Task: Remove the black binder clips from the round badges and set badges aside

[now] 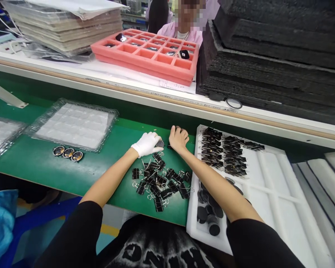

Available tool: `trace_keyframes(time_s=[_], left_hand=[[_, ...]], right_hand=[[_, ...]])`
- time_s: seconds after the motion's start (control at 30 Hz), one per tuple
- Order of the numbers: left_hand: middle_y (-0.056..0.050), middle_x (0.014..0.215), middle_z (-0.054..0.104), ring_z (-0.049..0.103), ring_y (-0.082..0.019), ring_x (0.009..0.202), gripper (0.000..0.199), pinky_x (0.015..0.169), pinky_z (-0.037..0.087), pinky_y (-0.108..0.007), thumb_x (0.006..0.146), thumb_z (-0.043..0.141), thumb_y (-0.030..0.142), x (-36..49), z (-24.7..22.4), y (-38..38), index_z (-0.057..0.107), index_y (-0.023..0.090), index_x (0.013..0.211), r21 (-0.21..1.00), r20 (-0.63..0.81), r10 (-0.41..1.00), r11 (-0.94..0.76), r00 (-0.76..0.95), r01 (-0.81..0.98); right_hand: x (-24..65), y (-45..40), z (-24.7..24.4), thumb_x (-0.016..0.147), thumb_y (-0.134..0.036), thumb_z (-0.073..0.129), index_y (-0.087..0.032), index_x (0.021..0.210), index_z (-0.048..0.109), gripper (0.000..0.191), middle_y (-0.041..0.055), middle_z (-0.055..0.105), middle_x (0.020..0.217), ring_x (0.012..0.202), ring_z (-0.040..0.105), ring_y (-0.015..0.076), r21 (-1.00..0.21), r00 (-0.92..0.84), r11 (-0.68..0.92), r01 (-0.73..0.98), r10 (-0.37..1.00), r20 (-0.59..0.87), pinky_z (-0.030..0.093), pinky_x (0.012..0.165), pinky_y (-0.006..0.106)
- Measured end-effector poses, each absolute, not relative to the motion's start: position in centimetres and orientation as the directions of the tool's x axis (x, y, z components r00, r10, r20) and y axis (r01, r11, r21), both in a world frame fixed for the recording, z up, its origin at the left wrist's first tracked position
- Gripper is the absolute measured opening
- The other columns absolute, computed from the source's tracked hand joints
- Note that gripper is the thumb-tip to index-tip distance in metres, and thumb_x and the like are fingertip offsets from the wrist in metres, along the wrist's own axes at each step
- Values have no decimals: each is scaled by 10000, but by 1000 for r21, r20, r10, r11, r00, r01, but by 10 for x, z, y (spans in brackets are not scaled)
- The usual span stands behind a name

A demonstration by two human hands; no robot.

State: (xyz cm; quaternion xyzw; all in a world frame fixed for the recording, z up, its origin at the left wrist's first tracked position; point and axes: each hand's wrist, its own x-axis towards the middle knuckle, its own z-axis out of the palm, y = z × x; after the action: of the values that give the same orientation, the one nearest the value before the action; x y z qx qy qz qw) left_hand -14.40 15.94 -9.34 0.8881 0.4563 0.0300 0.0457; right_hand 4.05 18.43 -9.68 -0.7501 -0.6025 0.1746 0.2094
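Pinching a dark, round disc (160,144) at the thumb side of a white glove, the person's left hand (145,144) is working partly closed above a green bench top (111,141), while the bare right hand (178,139) is resting just across a narrow gap, its fingers loosely curled. Something dark is showing beside and beyond the right hand, but whether those fingers are gripping it is impossible to tell. The disc is lying on the inner side of the glove, facing the right hand, and the left is plainly the nearer of the two, being in contact with it. Being round, the disc is offering no clear long axis; its visible face is appearing as an oval, wider from side to side. A loose heap of black binder clips (156,178) is spreading between the hands and the person's body, its far end reaching close under the glove and its handles pointing every way. To the right of both hands, a white foam tray (264,167) is holding rows of more binder clips (234,156) at its far end and a scatter of dark discs (202,214) nearer the body, partly beneath the right forearm (212,178). Three ringed round pieces (68,153) are sitting side by side in a row, well to the left of the glove.
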Motion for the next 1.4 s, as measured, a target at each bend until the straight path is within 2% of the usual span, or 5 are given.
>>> trace_keyframes(time_s=[0.4,0.97,1.1,1.2,1.4], left_hand=[[-163,1286,627,574,-343,1204,512,960,434,-442,1014,563,561,-126,-100,189,595,179,1355,141,-7,691,-715,723,685],[-138,1249,652,604,-318,1149,468,956,455,-434,975,605,567,-121,-97,181,689,210,1266,196,56,753,-652,656,732],[-161,1343,657,595,-351,1221,556,1000,456,-482,979,561,590,-130,-96,171,655,182,1345,234,171,877,-479,449,846],[-88,1602,520,511,-290,1386,525,1102,414,-459,1090,300,424,-141,-96,170,512,249,1537,317,230,823,-567,519,760],[-60,1408,677,558,-296,1288,475,1047,401,-475,1092,311,441,-144,-95,172,692,315,1347,244,197,701,-712,685,658]], right_hand=[[53,185,-119,1080,-421,142,-144,1366,504,538,203,545,1396,1443,404,316,-599,240,-103,794,959,153,242,1231,542],[54,184,-91,1089,-442,179,-191,1365,501,493,201,498,1462,1494,348,319,-691,306,-215,690,952,9,216,1238,559],[79,151,-57,1011,-426,495,-236,1264,602,335,161,562,1346,1340,486,359,-574,-141,78,815,988,-65,353,1139,569],[99,113,-42,882,-305,705,-254,1150,680,274,116,635,1217,1224,563,354,-541,-635,430,723,723,-273,416,1060,555],[114,82,-45,955,-297,645,-196,901,717,136,98,697,1072,1077,666,270,-708,-762,478,520,634,-131,450,1041,472]])
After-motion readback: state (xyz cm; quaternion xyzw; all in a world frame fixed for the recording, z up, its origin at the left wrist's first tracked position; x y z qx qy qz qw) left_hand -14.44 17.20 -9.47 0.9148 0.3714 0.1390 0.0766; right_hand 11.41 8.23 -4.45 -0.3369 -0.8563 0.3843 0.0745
